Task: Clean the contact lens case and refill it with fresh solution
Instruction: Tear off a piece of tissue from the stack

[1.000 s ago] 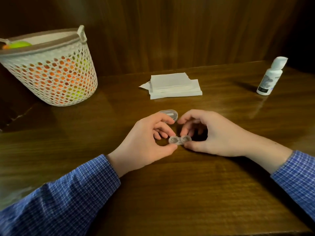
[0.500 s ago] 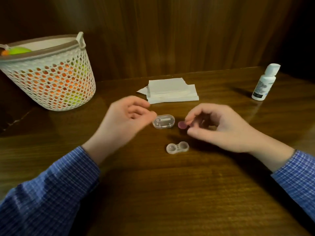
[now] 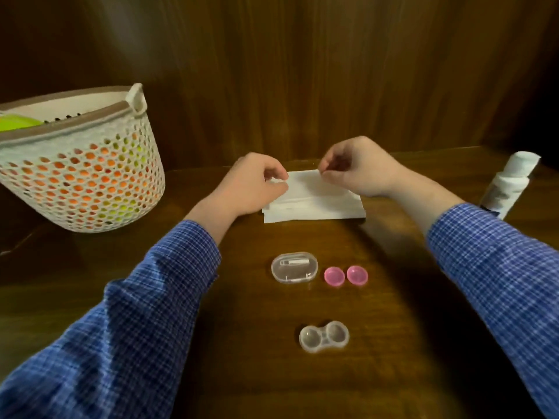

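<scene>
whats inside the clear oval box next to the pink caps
Through the lid of the clear oval box a small whitish stick-like tool shows, lying lengthwise. What it is exactly is too blurred to tell, and anything beneath it cannot be made out.

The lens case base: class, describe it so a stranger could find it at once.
Start at the white tissue stack on the wooden table. Coming nearer, pass the two pink caps and the clear oval box. The lens case base lies nearest, alone, clear, with two round uncapped wells.
</scene>
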A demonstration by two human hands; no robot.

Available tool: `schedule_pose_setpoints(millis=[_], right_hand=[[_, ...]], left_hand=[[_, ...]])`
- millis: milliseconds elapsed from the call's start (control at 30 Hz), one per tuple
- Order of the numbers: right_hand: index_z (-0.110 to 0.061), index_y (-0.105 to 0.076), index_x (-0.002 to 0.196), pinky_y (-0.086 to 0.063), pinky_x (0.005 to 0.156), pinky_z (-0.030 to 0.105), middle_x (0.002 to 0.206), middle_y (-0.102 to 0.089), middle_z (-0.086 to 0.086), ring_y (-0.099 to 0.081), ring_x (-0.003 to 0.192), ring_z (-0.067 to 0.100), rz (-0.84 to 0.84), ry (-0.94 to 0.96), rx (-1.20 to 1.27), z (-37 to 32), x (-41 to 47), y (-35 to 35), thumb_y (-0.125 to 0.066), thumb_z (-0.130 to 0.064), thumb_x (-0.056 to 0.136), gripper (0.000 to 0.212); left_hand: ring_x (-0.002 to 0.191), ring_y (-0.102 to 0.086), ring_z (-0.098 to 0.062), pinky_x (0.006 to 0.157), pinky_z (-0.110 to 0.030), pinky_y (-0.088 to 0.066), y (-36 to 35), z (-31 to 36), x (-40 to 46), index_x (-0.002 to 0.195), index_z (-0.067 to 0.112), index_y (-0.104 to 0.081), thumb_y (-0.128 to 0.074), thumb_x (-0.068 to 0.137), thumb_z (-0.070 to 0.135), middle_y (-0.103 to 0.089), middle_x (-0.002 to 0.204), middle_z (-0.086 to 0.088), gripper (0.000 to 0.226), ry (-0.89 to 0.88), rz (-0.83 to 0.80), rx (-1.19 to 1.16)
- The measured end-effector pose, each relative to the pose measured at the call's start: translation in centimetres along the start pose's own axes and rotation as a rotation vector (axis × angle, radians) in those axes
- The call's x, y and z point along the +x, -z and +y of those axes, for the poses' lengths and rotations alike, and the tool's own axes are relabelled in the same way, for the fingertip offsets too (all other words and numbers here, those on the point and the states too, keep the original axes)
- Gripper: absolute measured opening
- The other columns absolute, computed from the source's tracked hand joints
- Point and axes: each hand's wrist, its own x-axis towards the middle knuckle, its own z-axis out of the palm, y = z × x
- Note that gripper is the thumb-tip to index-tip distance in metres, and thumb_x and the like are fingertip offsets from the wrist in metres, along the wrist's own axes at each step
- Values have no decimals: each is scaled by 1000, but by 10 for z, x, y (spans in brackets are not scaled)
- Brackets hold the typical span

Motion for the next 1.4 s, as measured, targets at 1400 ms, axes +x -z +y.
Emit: schedule_pose_setpoints(millis=[1400], right_hand=[[-18,-64,103,-45,72,13,92,-60,-13,-58,86,4,114,92,-48,13,14,-15,-59,-14,102,7]], left_hand=[[96,-69,-17,84,-43,-61,8,-3,19,103,24,-74,-74,92,40,-72,103,1,20,-63,-182,-80]])
